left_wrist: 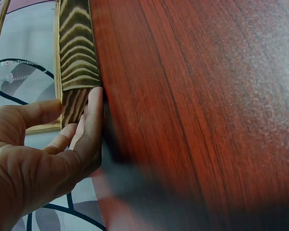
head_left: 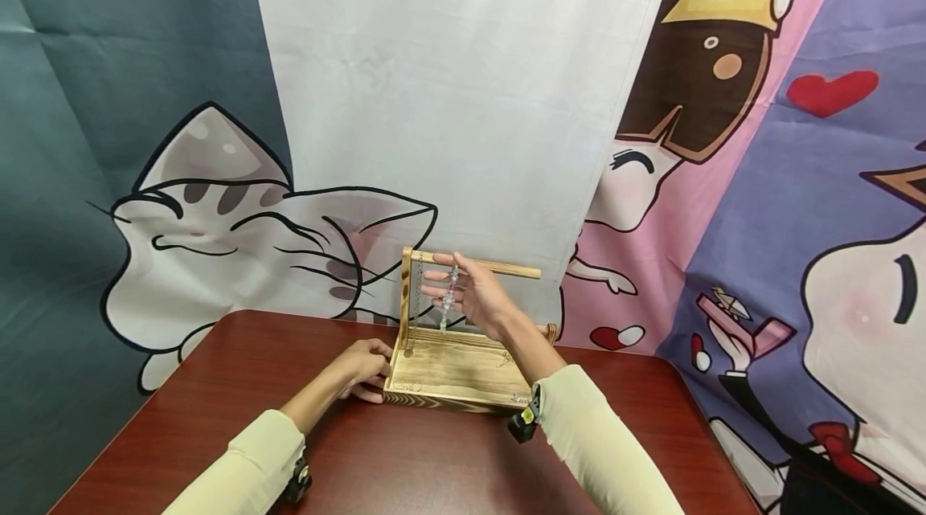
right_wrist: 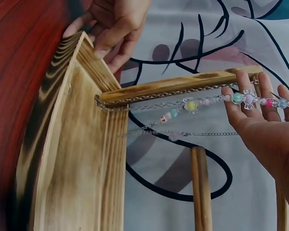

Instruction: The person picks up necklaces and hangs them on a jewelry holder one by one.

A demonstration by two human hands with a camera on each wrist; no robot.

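Left hand [head_left: 362, 370] is gripping the stand [head_left: 456, 374] at its corner; right hand [head_left: 473, 298], fingers spread, is draping the bead strand [head_left: 450, 294] at the rail [head_left: 477, 264] (a chain already hanging); release remaining.

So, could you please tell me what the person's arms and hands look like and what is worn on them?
Both arms wear long, pale cream sleeves reaching the wrists. The left hand and right hand are bare, with no gloves or rings visible. A small black camera with a yellowish patch is strapped under the right wrist; a similar black one sits under the left.
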